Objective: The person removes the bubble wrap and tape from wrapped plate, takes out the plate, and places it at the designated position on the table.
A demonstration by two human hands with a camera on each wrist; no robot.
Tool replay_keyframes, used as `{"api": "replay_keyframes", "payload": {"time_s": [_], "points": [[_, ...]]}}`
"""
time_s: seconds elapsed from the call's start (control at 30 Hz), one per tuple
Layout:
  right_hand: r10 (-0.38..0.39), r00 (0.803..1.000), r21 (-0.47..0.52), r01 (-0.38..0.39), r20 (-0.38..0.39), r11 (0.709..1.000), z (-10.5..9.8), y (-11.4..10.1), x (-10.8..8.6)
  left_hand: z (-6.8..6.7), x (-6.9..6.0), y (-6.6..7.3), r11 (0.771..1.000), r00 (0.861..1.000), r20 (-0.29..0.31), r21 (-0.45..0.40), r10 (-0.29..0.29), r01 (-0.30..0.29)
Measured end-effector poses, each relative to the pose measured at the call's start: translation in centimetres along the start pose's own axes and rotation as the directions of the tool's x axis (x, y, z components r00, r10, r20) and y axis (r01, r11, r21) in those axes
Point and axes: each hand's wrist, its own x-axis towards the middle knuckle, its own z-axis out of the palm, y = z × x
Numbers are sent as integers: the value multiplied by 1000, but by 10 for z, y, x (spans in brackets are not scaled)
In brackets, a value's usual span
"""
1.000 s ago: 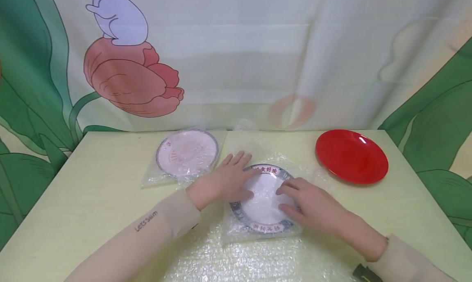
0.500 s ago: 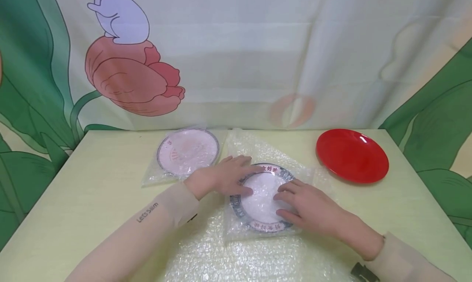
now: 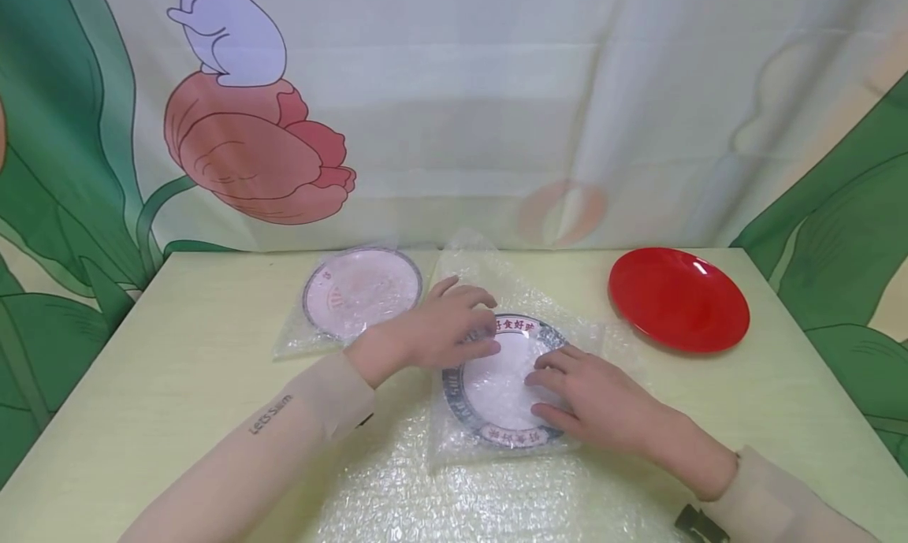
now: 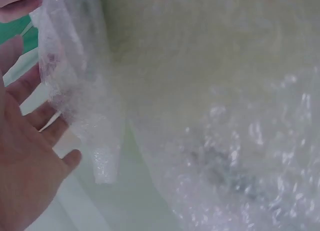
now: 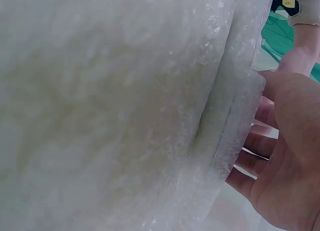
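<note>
A white plate (image 3: pixel 496 389) with a dark patterned rim and red lettering lies at the middle of the table, under clear bubble wrap (image 3: pixel 471 275). My left hand (image 3: pixel 443 330) hovers over its upper left rim with loosely bent fingers; in the left wrist view those fingers spread beside the wrap's edge (image 4: pixel 107 161). On the plate's right side rests my right hand (image 3: pixel 603 397), fingers extended over the wrapped face. The right wrist view has the right hand (image 5: pixel 295 146) against a folded wrap edge (image 5: pixel 240 111). Neither hand visibly grips anything.
Behind the left hand lies another bubble-wrapped plate (image 3: pixel 362 291). A red plate (image 3: pixel 677 299) sits unwrapped at the back right. More bubble wrap (image 3: pixel 461 500) spreads along the table's near side. A printed curtain (image 3: pixel 440 133) hangs behind the table (image 3: pixel 170 417).
My left hand has lifted off the plate's upper left rim, its fingers more bent, uncovering more lettering. My right hand stays nearly in place on the plate. The wrap's far corner has shifted slightly.
</note>
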Motion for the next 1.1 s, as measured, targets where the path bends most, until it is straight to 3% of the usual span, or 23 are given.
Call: {"api": "replay_keyframes", "payload": {"time_s": [0.1,0.27,0.5,0.77,0.9,1.1], "points": [[2,1000,3,-2,1,1000,1,0,0,-4,-1,1,999,998,-47,-5,49,-50],[6,1000,19,-6,9,1000,0,0,0,-10,-3,0,993,991,-75,15,115,-114],[27,999,66,-28,20,997,-4,0,-1,-18,-16,-10,994,987,-127,-20,102,-106],[30,999,68,-32,35,997,-6,-1,-1,-38,-33,-16,979,976,-177,-130,130,-154],[27,999,60,-29,36,998,-7,-2,0,-48,-41,-12,972,985,-134,-194,107,-132],[23,999,51,-25,42,998,-7,-2,1,-59,-54,-5,968,997,25,-245,68,-60]]}}
